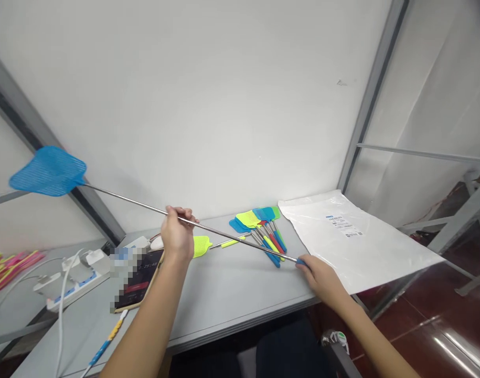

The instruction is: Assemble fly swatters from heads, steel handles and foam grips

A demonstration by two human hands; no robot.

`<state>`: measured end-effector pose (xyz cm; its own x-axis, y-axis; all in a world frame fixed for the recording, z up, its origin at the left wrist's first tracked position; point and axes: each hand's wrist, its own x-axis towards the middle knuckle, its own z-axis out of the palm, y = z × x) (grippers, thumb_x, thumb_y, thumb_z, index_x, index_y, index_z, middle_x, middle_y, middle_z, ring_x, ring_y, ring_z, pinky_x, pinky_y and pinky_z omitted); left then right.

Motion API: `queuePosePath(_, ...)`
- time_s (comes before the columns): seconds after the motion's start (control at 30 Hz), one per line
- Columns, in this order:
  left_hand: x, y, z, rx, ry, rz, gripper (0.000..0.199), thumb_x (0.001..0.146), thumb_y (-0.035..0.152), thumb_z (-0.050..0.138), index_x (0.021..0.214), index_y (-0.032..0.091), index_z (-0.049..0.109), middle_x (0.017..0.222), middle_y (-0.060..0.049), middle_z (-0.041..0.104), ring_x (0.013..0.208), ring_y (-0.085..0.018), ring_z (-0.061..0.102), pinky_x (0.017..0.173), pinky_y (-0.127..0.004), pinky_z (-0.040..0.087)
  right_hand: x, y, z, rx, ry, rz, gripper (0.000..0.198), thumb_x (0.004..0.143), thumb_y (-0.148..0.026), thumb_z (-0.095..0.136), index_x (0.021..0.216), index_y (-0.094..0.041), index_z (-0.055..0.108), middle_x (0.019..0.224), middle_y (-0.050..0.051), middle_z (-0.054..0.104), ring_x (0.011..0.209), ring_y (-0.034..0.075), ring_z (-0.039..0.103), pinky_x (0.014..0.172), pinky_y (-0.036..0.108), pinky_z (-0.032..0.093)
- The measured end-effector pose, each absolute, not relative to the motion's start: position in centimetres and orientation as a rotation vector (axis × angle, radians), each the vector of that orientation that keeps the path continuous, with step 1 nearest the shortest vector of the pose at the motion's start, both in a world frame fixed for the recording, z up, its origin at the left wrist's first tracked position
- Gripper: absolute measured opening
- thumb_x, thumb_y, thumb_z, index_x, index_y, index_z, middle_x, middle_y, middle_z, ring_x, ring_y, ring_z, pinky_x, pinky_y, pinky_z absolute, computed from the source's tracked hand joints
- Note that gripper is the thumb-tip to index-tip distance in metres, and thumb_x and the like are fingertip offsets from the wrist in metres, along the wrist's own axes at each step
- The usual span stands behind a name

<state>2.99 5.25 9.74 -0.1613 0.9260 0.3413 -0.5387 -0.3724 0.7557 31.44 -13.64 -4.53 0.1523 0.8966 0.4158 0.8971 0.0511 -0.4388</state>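
A blue fly swatter (pixel 51 172) with a long extended metal rod is held up slantwise across the view. Its mesh head is at the far left, higher than its handle. My right hand (pixel 318 275) is closed round the blue handle end. Partway along the rod, my left hand (pixel 179 231) has its fingers curled about the metal. Below the rod, a yellow fly swatter (pixel 202 245) lies on the table by my left wrist. Several short fly swatters in yellow, blue, red and green (pixel 249 218) lie fanned in a pile behind the rod.
A white plastic mailer bag (pixel 365 244) with a label covers the grey table's (pixel 232 299) right end. On the left are a phone (pixel 135 283), a power strip (pixel 76 289) with plugs and cables, and pink and yellow items (pixel 15 268). A white wall stands behind.
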Motion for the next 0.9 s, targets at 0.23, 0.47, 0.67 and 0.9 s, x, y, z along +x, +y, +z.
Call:
queuePosePath(0.23,6.2,2.9,3.2,1.327,0.704,1.626,0.038,0.091,0.053,0.044,0.076,0.019,0.050,0.070,0.000,0.054,0.060,-0.011,0.048,0.060,-0.023,0.040,29.9,-13.1,-6.0,-1.823,-1.734,0.094,0.026,0.097,-0.038,0.035,0.099,-0.024,0.057,0.091,0.004,0.066,0.082,0.021,0.061,0.071,0.032,0.045)
queuePosePath(0.47,7.2,0.2,-0.9,1.485,0.761,1.438,0.041,0.094,0.052,0.037,0.074,0.018,0.051,0.071,0.000,0.050,0.062,-0.012,0.046,0.064,-0.025,0.038,30.0,-13.0,-5.9,-1.864,-1.791,0.080,0.029,0.097,-0.038,0.033,0.100,-0.024,0.058,0.095,0.005,0.067,0.085,0.022,0.061,0.072,0.033,0.044)
queuePosePath(0.67,6.7,0.8,-0.6,1.532,0.852,1.358,0.043,0.092,0.050,0.043,0.062,0.019,0.045,0.058,0.002,0.039,0.058,-0.012,0.038,0.057,-0.024,0.032,30.1,-13.1,-6.1,-1.891,-1.840,0.070,0.030,0.098,-0.037,0.031,0.100,-0.024,0.058,0.092,0.005,0.068,0.082,0.022,0.062,0.070,0.033,0.043)
queuePosePath(0.9,7.4,0.5,-0.4,1.516,0.812,1.263,0.042,0.094,0.049,0.036,0.063,0.020,0.036,0.057,0.005,0.027,0.052,-0.011,0.026,0.050,-0.026,0.024,29.7,-13.3,-6.1,-1.868,-1.863,0.118,0.027,0.098,-0.036,0.031,0.101,-0.023,0.055,0.082,0.004,0.066,0.074,0.022,0.061,0.065,0.031,0.040)
